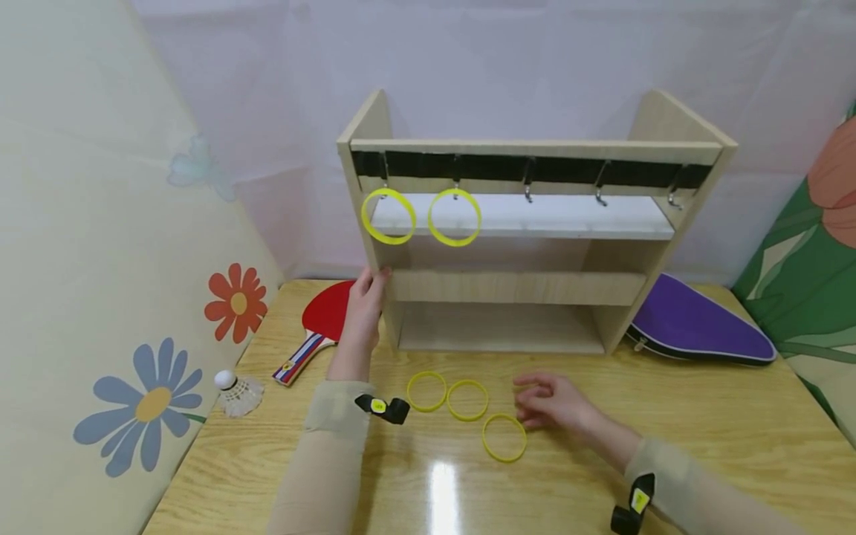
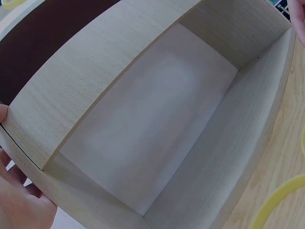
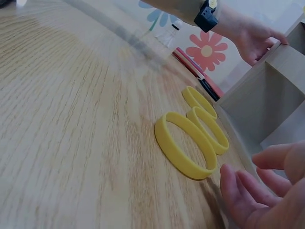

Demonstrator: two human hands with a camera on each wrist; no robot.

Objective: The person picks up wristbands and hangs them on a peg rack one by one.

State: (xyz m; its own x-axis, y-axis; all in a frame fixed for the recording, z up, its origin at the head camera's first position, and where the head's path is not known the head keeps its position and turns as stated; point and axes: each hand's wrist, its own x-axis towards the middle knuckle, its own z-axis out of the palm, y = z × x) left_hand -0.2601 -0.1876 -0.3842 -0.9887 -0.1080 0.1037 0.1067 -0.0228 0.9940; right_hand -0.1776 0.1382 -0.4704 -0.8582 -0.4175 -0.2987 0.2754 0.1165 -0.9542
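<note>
My left hand grips the left side panel of the wooden rack, thumb at its front edge. Two yellow rings hang from the rack's two leftmost hooks, one ring at the far left and another ring beside it. On the table before the rack lie three more rings: a left ring, a middle ring and a right ring. Just right of that last ring is my right hand, fingers loosely bent and holding nothing; in the right wrist view the nearest ring lies by its fingertips.
Three bare hooks line the right part of the rack's black strip. A red paddle and a shuttlecock lie at the left on the wooden table. A purple paddle case rests against the rack's right side.
</note>
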